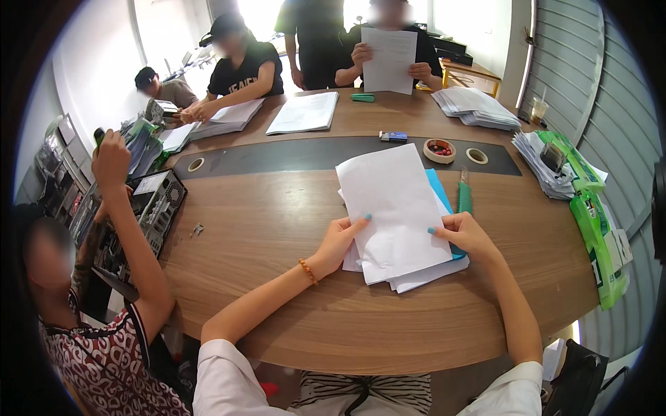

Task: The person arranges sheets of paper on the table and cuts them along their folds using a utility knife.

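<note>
My left hand (338, 241) grips the left edge of a white sheet of paper (388, 187), thumb over the face and fingers underneath. My right hand (461, 236) pinches the opposite edge, its thumb also on top. The held sheet is lightly creased near its lower part and covers most of the other white sheets (423, 279) beneath it. A bright blue sheet (437, 180) sticks out behind them at the right. A green-handled utility knife (465, 201) lies just beyond my right hand. A roll of tape with small red items inside (439, 150) sits behind the papers.
The wooden table (263, 208) holds paper stacks (302, 111), an open computer case (149, 215) at left, green packages (590, 256) at right, and a small blue-white item (393, 136). A person (142, 305) sits close at my left with raised arm; other people (243, 76) are across the table.
</note>
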A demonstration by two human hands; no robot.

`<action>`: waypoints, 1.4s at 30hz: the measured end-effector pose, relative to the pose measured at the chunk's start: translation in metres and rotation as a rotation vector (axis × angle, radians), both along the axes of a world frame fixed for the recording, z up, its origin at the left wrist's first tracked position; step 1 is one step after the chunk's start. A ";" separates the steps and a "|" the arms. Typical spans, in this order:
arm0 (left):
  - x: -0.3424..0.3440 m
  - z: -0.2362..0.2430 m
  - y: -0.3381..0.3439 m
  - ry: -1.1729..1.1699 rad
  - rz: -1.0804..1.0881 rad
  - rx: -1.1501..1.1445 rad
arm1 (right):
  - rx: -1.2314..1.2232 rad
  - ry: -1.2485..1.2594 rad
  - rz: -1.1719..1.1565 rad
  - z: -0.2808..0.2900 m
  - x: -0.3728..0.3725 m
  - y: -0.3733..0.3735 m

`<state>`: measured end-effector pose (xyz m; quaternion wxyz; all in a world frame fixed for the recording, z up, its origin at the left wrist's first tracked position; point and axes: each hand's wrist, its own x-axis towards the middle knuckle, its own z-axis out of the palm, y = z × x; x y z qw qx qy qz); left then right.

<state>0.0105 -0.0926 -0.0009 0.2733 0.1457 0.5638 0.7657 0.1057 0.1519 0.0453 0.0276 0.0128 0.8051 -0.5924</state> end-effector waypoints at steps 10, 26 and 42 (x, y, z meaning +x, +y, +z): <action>-0.002 -0.007 0.001 -0.020 0.043 0.090 | 0.001 -0.075 0.160 0.008 0.005 0.011; -0.004 -0.012 -0.002 -0.003 0.000 0.051 | 0.045 -0.170 0.114 0.026 0.013 0.011; -0.003 -0.010 0.001 0.050 0.005 0.060 | 0.121 -0.220 0.128 0.037 0.016 0.008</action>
